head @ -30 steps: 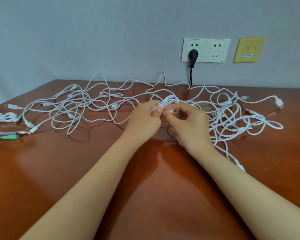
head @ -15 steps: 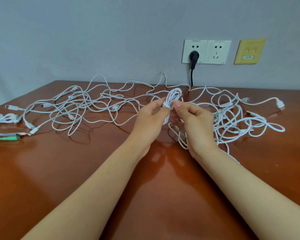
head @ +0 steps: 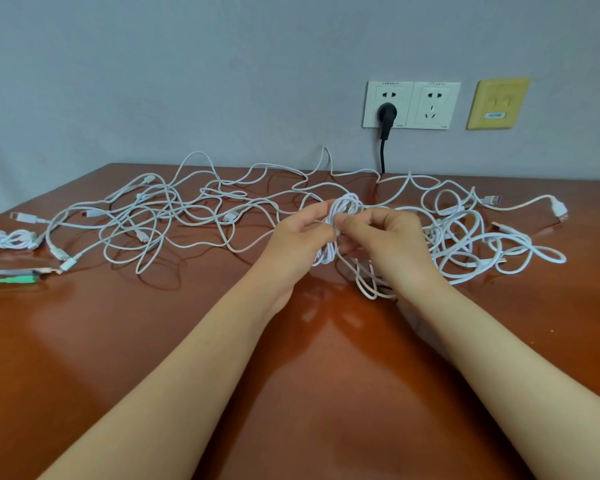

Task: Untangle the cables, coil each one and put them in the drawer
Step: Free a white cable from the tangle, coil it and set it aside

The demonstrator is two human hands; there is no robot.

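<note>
Glossy brown table; grey wall with sockets at far side. Centre: left hand and right hand both pinch white cable coil.

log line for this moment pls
phase: coiling | left hand grip: holds white cable coil | right hand grip: pinches same coil | rest: loose cables tangled on table | drawer: unseen

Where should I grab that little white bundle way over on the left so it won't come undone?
Probably pinch the bundle across its middle, coming from above. It lies flat on the table and its strands look bunched there, so one pinch should catch them all.
</note>
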